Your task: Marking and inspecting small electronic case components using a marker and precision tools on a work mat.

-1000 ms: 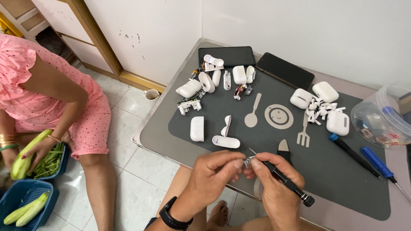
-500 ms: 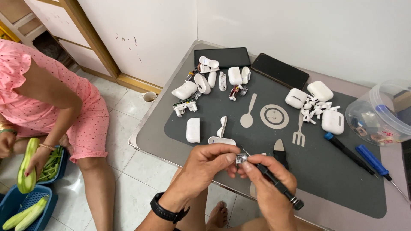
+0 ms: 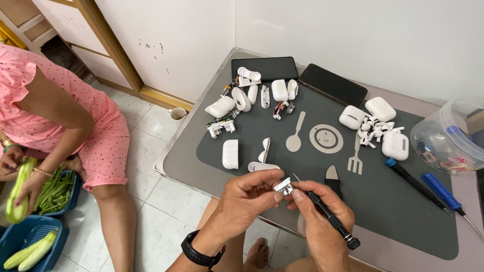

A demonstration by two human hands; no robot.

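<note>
Parts spread on a mat (image 3: 403, 211) on the surface (image 3: 176, 161).
Cases (image 3: 375, 121) right, shells (image 3: 242, 100) left, tub (image 3: 448, 136) far right; hands hold perhaps a bracket (image 3: 283, 187) at the near edge.

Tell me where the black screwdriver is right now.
In the head view, the black screwdriver is in the right hand, low centre, tip at the small metal part pinched by the left hand.

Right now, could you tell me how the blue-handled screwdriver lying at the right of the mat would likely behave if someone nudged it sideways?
The blue-handled screwdriver has a round-looking handle and lies flat on the dark mat, so it would probably roll rather than slide. Its thin metal shaft looks stiff and should not flex. It seems light, so a small push may send it toward the table's edge.
</note>
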